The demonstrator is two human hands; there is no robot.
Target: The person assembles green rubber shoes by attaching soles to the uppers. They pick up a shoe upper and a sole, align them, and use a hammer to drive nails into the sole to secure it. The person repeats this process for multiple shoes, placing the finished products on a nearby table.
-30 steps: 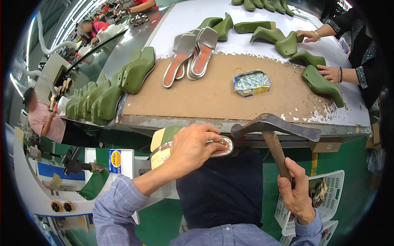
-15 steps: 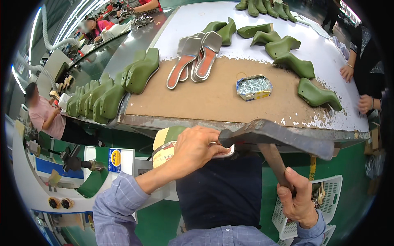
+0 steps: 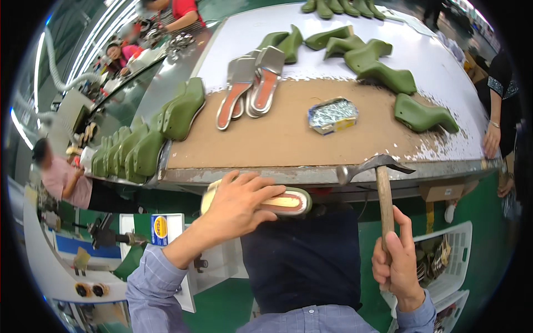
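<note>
My left hand is wrapped over a green shoe last with an insole on its upturned sole, held just off the table's near edge. The insole is pale yellow in the middle with a reddish-brown border; the part under my palm is hidden. My right hand grips the wooden handle of a hammer. Its dark metal head, with a round face on the left and a thin curved claw on the right, is raised to the right of the last, apart from it.
The worktable carries a box of small metal tacks, a pile of insoles and several green lasts. More lasts line its left edge. A white basket stands lower right. Co-workers are at left and right.
The hammer has moved away from the last to the right, and its head now points left. My left hand has spread further over the last, baring more of the insole's right end.
</note>
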